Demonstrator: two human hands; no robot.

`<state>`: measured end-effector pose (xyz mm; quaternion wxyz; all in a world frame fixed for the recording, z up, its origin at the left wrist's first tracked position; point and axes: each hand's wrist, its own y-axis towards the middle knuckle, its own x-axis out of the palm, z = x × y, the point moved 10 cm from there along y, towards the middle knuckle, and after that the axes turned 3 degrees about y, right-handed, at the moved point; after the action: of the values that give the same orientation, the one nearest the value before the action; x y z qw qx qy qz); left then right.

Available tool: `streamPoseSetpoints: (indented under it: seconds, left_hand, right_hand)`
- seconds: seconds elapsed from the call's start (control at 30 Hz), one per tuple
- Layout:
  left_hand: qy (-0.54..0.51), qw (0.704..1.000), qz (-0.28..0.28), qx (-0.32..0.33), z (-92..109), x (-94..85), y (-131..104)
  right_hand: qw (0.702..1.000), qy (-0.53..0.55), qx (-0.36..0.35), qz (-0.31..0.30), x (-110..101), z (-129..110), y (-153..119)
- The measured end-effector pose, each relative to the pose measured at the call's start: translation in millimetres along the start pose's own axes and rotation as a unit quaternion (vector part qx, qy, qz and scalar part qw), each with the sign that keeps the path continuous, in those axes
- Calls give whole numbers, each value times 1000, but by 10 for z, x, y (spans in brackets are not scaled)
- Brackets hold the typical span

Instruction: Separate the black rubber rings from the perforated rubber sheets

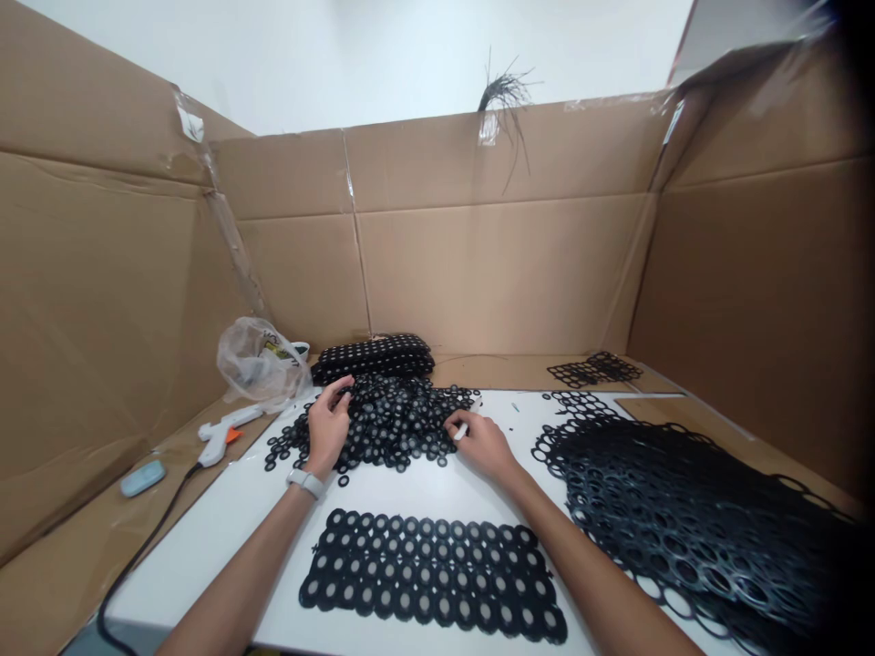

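Currently, we have both hands at the heap of loose black rings (393, 424) toward the far side of the white table (219, 556). Our left hand (329, 426) is at the heap's left side, half open, thumb and fingers curved and apart, with nothing we can make out in its grip; a pale wristband (305, 483) circles that wrist. Our right hand (478, 444) is at the heap's right edge, fingers closed around a slim white stick (461, 432); we cannot tell whether its tip touches a ring.

Nearer to us, between our forearms, a black panel (430, 576) of joined rings with pale round centres lies flat in four rows. Just behind the heap sits a stack of dark, pale-dotted sheets (373, 355). To our right spreads a large mound of black ring mesh (670, 501), and a smaller piece of mesh (594, 369) lies beyond it.

On our left, a white glue gun (222, 437) with an orange trigger lies near a light blue object (142, 478), and a clear plastic bag (254, 364) slumps farther back. Cardboard walls (492, 273) surround us, a bristly black bundle (504, 91) poking above the far one.
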<state>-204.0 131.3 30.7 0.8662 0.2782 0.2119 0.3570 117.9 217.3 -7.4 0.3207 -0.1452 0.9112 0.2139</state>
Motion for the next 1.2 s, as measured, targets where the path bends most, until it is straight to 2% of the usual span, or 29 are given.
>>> streamPoseSetpoints:
  seconds: [0.77,1.2]
  left_hand:
    - [3,1000,2,4,111,9,-35]
    - [45,999,-7,-5,67,-3,-31]
  right_hand:
    - [1000,4,0,1,24,36,6]
    - [1000,0,5,0,17,17,7]
